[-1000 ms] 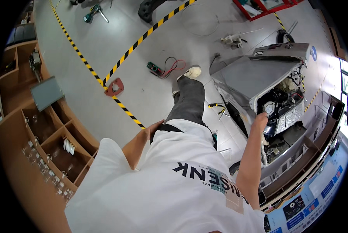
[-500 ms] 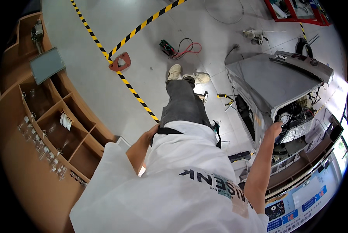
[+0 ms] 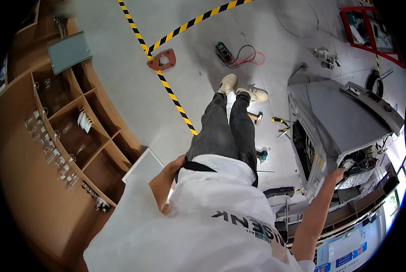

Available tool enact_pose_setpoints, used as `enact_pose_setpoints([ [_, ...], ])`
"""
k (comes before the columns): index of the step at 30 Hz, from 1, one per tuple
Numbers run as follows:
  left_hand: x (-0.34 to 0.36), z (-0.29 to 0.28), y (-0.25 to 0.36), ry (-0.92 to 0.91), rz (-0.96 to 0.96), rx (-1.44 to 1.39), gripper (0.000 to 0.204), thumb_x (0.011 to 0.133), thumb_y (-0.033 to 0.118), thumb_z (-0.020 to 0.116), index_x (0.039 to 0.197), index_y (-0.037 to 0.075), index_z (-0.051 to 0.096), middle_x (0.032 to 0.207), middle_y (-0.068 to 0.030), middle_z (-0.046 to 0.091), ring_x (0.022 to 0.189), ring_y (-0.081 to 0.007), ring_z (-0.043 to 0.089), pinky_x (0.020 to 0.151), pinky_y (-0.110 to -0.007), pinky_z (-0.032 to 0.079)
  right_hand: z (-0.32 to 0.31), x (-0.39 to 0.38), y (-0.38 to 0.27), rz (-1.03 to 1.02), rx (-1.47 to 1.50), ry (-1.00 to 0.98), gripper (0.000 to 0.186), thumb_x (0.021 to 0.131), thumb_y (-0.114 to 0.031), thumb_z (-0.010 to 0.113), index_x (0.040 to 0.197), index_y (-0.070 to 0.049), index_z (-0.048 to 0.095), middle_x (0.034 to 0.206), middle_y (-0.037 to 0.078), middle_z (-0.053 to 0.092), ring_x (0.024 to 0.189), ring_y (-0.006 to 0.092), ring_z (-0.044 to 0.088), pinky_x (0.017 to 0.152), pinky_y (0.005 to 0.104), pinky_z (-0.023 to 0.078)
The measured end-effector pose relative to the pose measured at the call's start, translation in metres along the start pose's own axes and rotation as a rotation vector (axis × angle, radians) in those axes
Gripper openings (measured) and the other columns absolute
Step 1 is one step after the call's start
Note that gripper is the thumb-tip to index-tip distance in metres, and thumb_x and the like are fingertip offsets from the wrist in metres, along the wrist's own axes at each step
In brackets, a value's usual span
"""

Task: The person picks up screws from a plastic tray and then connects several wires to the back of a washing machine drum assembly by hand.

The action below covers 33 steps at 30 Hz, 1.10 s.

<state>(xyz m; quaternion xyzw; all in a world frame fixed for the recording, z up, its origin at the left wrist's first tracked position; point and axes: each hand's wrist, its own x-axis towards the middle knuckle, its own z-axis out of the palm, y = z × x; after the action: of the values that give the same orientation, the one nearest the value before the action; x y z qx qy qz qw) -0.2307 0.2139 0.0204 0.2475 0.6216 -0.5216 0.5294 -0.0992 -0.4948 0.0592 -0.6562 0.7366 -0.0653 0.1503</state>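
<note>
My left hand [image 3: 178,165] rests at my left hip beside the dark waistband, its fingers hidden from view. On the right, my right arm reaches out to a grey metal appliance casing [image 3: 332,102] that stands on the floor. My right hand [image 3: 338,175] grips the casing's near edge, with the thumb side showing and the other fingers hidden. Next to that hand, the casing's open side shows dark inner parts, wires and a silver foil-like panel [image 3: 354,180].
Near my shoes lie a hammer [image 3: 256,118], yellow-and-black pliers [image 3: 281,120] and a teal tool [image 3: 262,156]. Farther off are a multimeter [image 3: 223,51] with leads and a reddish plate [image 3: 163,60] on striped floor tape. A wooden shelf unit [image 3: 94,156] runs along the left.
The view has shifted, so most of the scene now sits farther right. My legs are farther apart. My right hand stays at the casing's edge and my left hand at my hip.
</note>
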Motion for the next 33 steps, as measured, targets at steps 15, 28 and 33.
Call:
enact_pose_setpoints([
  [15,-0.03,-0.067,0.051,0.26,-0.03,0.289,0.056,0.087,0.051,0.05,0.114,0.002,0.059,0.107,-0.0137,0.064,0.093,-0.0244,0.061,0.084,-0.037,0.049,-0.005,-0.024,-0.016,-0.02,-0.034,0.055,0.069,0.082,-0.049,0.044,0.108,0.013,0.06,0.114,0.027,0.06,0.106,0.04,0.056,0.092,0.0428,0.041],
  [28,-0.067,-0.072,0.158,0.48,-0.029,0.734,0.055,0.087,0.049,0.051,0.114,0.002,0.058,0.107,-0.0138,0.064,0.092,-0.0241,0.061,0.083,-0.037,0.049,-0.021,-0.051,-0.03,-0.236,-0.305,-0.026,0.058,0.084,-0.042,0.044,0.109,0.007,0.06,0.111,0.028,0.059,0.107,0.0418,0.055,0.092,0.0445,0.041],
  [33,-0.071,-0.068,0.191,0.525,-0.01,0.886,0.055,0.087,0.049,0.051,0.114,0.002,0.058,0.106,-0.0138,0.064,0.092,-0.0239,0.061,0.083,-0.037,0.049,-0.027,-0.05,-0.02,-0.346,-0.425,0.102,0.034,0.088,-0.024,0.043,0.1,-0.003,0.066,0.098,0.024,0.065,0.094,0.0377,0.064,0.081,0.0443,0.05],
])
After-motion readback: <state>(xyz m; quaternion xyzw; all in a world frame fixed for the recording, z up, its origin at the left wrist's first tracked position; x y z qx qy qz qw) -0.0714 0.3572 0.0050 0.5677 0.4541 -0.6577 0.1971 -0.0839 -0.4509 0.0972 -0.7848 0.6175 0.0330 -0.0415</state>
